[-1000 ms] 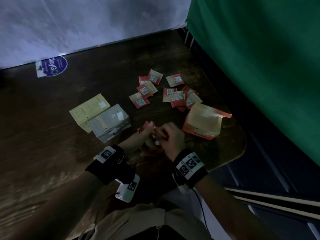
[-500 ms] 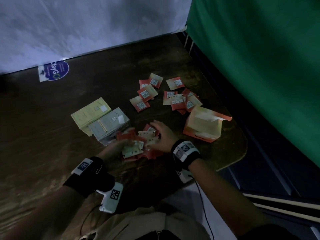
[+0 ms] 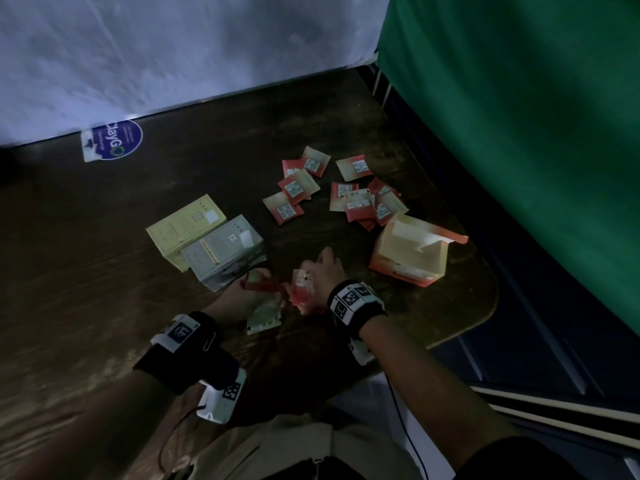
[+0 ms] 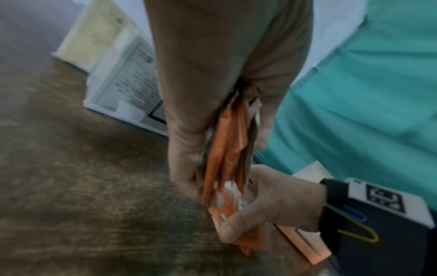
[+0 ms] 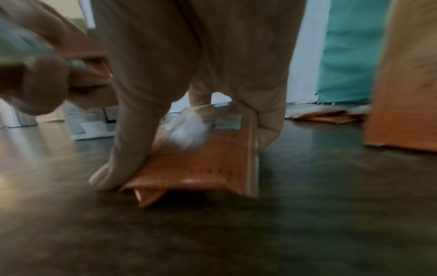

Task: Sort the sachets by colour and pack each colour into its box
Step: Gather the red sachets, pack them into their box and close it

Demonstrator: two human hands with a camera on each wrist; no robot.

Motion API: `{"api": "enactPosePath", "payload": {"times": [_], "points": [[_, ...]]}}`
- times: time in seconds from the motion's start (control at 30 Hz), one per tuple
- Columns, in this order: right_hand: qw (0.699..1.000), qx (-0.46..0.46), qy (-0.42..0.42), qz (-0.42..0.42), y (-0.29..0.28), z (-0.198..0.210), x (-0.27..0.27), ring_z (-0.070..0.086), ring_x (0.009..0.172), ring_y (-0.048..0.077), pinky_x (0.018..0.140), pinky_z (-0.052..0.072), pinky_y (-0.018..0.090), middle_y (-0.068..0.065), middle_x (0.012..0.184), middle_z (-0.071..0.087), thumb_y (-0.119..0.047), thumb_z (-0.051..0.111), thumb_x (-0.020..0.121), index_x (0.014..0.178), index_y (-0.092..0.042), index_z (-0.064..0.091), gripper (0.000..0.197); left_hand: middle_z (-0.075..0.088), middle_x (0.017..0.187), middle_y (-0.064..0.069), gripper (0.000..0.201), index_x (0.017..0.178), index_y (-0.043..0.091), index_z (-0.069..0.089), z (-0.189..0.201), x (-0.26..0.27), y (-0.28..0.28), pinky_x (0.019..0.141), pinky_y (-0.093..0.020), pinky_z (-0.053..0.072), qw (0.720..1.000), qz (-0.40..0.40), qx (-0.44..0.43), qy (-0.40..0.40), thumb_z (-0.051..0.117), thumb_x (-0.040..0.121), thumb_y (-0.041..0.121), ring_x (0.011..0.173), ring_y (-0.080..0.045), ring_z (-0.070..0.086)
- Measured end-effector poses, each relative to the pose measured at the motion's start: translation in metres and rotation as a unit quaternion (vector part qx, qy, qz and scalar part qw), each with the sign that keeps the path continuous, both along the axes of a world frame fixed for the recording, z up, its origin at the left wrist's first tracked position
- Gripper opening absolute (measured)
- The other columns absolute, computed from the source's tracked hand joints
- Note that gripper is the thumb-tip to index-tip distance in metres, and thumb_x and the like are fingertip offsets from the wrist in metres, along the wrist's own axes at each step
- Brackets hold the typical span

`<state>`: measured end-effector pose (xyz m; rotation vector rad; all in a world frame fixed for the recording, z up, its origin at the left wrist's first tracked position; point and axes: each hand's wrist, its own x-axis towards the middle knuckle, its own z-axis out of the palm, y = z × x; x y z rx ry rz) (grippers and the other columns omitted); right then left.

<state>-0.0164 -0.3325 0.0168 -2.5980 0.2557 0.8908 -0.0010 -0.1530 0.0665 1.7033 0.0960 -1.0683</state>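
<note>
My left hand (image 3: 247, 289) pinches a bunch of red-orange sachets (image 4: 224, 149) on edge between thumb and fingers, near the table's front. A pale sachet (image 3: 264, 317) sticks out below that hand. Just to the right, my right hand (image 3: 323, 271) grips a small stack of red-orange sachets (image 5: 201, 162) that lies on the table, thumb on one side and fingers on the other. The open orange box (image 3: 412, 252) stands to the right of the hands. Several loose red sachets (image 3: 298, 187) lie further back, and another heap (image 3: 363, 204) lies behind the box.
A shut yellow box (image 3: 183, 221) and a shut grey box (image 3: 225, 252) lie side by side left of the hands. The wooden table (image 3: 104, 271) has a rounded front right corner close to the orange box. A green curtain (image 3: 519, 133) hangs at the right.
The sachets that lay fanned out between my hands are now gathered into two bundles. My left hand has drawn back slightly with one; my right hand holds the other on the table.
</note>
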Motion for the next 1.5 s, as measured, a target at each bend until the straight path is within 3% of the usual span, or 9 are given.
{"api": "enactPosePath", "payload": {"times": [0.23,0.37,0.57,0.7,0.87,1.13,1.27,1.4,1.5], "points": [[0.981,0.118,-0.053,-0.142,-0.028,0.014,-0.019,0.061,0.103,0.021,0.085,0.049,0.031,0.001,0.110,0.065,-0.026,0.082,0.067,0.109,-0.021,0.059,0.048,0.065,0.112,-0.011,0.051,0.132,0.025,0.041,-0.016,0.009,-0.010,0.086,-0.044,0.053,0.997,0.074,-0.023,0.018,0.058,0.089,0.003,0.099,-0.031,0.064],[0.908,0.291,-0.113,-0.280,-0.040,0.022,-0.037,0.065,0.096,0.021,0.089,0.052,0.043,0.004,0.106,0.068,-0.021,0.081,0.071,0.108,-0.014,0.060,0.043,0.066,0.113,-0.010,0.052,0.135,0.019,0.043,-0.011,0.009,-0.025,0.089,-0.043,0.052,0.992,0.112,-0.044,0.045,0.060,0.088,0.034,0.100,-0.028,0.065],[0.831,0.453,-0.086,-0.312,-0.042,0.034,-0.052,0.065,0.097,0.024,0.093,0.051,0.049,0.007,0.103,0.067,-0.006,0.071,0.080,0.104,-0.017,0.059,0.029,0.071,0.094,-0.009,0.041,0.090,0.020,0.062,0.000,0.008,-0.040,0.077,-0.032,0.053,0.989,0.030,-0.073,0.124,0.067,0.071,0.057,0.083,-0.025,0.066],[0.863,0.415,-0.111,-0.265,-0.036,0.036,-0.051,0.061,0.108,0.020,0.093,0.051,0.039,0.005,0.117,0.063,-0.014,0.073,0.081,0.120,-0.016,0.053,0.044,0.071,0.099,-0.014,0.072,0.103,0.008,0.066,-0.001,0.008,-0.041,0.085,-0.039,0.056,0.983,-0.073,-0.098,0.136,0.091,0.047,0.046,0.089,-0.028,0.069],[0.905,0.293,-0.192,-0.242,-0.038,0.033,-0.052,0.058,0.103,0.012,0.085,0.047,0.026,0.001,0.113,0.062,-0.027,0.073,0.080,0.110,-0.020,0.058,0.034,0.073,0.084,-0.010,0.049,0.080,0.009,0.075,-0.009,0.011,-0.037,0.065,-0.029,0.058,0.982,-0.090,-0.115,0.117,0.095,0.037,0.020,0.074,-0.020,0.071],[0.898,0.334,-0.180,-0.222,-0.058,0.046,-0.059,0.061,0.077,-0.008,0.072,0.045,0.007,-0.002,0.100,0.068,-0.009,0.067,0.085,0.109,-0.006,0.069,0.024,0.059,0.041,-0.003,0.019,0.093,0.000,0.054,0.013,0.009,-0.037,0.029,-0.015,0.038,0.992,0.040,-0.062,0.098,0.038,0.090,-0.011,0.029,-0.012,0.053],[0.936,0.269,-0.177,-0.145,-0.046,0.049,-0.052,0.063,0.086,0.001,0.078,0.047,0.009,-0.001,0.106,0.069,-0.012,0.069,0.083,0.108,-0.009,0.071,0.025,0.066,0.067,-0.016,0.022,0.088,0.001,0.061,0.016,0.006,-0.041,0.041,-0.024,0.051,0.978,0.059,-0.114,0.165,0.040,0.087,-0.005,0.045,-0.020,0.064],[0.933,0.219,-0.205,-0.200,-0.032,0.048,-0.043,0.060,0.095,0.007,0.079,0.044,0.017,0.000,0.108,0.069,-0.022,0.071,0.082,0.109,-0.016,0.068,0.028,0.074,0.072,-0.005,0.033,0.096,0.010,0.064,0.013,0.002,-0.047,0.053,-0.026,0.057,0.982,0.000,-0.113,0.155,0.076,0.066,0.009,0.061,-0.015,0.070],[0.914,0.213,-0.227,-0.260,-0.033,0.051,-0.042,0.055,0.085,0.007,0.070,0.044,0.016,-0.007,0.094,0.055,-0.027,0.062,0.090,0.116,-0.015,0.053,0.030,0.074,0.073,-0.004,0.043,0.112,0.015,0.058,0.015,0.004,-0.051,0.049,-0.026,0.055,0.977,0.012,-0.107,0.181,0.043,0.084,-0.014,0.060,-0.017,0.070]]}}
